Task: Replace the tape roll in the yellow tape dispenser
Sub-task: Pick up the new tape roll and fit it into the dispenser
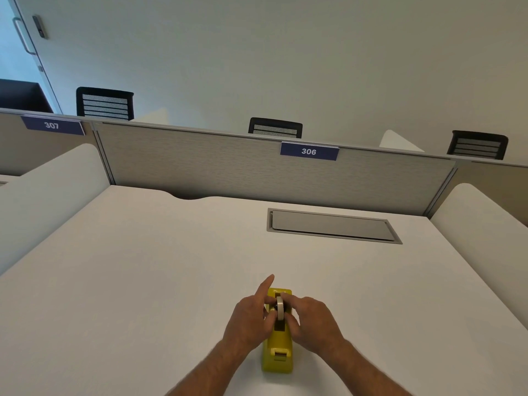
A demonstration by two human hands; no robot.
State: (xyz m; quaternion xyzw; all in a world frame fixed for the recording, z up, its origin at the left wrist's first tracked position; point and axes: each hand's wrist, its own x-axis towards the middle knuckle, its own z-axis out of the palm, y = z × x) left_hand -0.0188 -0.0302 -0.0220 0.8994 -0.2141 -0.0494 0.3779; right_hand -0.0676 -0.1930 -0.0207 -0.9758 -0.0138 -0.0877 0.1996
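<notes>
The yellow tape dispenser [277, 350] stands on the white desk [143, 281] near its front edge, its cutter end toward me. A pale tape roll [280, 308] sits upright in the dispenser's slot. My left hand [251, 318] pinches the roll from the left, its index finger pointing up and away. From the right, my right hand [313, 321] grips the same roll with its fingertips. The roll's hub and the inside of the slot are mostly hidden by my fingers.
A grey flush cable hatch [333, 225] is set in the desk at the back right. A grey partition [228, 164] with the sign 306 [309, 151] closes the far side. White side panels [485, 224] flank the desk. Black chair backs [275, 127] show behind.
</notes>
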